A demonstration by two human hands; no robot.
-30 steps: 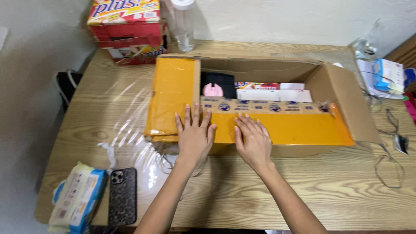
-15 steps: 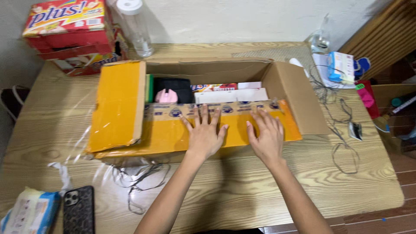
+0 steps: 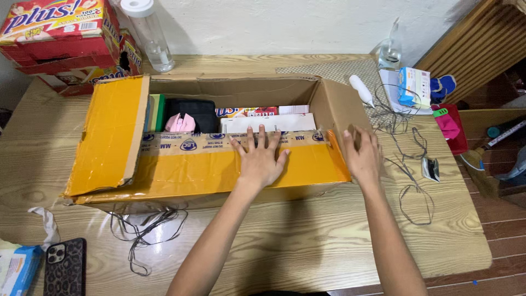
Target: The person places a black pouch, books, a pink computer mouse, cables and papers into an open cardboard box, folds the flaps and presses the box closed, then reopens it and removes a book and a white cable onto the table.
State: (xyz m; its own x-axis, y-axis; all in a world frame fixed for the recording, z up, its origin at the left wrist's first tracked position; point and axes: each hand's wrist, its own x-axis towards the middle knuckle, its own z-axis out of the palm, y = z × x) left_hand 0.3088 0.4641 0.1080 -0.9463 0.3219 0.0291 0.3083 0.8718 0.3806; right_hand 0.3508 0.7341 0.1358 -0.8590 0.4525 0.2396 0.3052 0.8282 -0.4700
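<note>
Wooden table (image 3: 307, 241) against a pale wall. Mid-frame, an open cardboard box (image 3: 219, 137) with yellow-taped flaps. Left hand (image 3: 260, 156) lies flat, fingers spread, on the front flap; right hand (image 3: 362, 154), open, touches the box's right end. Phone (image 3: 66, 267) lower left.

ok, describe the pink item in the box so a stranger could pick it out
Start at the open cardboard box on the wooden table. Inside, toward its left end, a black pouch stands beside a green book edge. The small pink fabric bundle lies against that pouch, the only pink thing inside.
</note>
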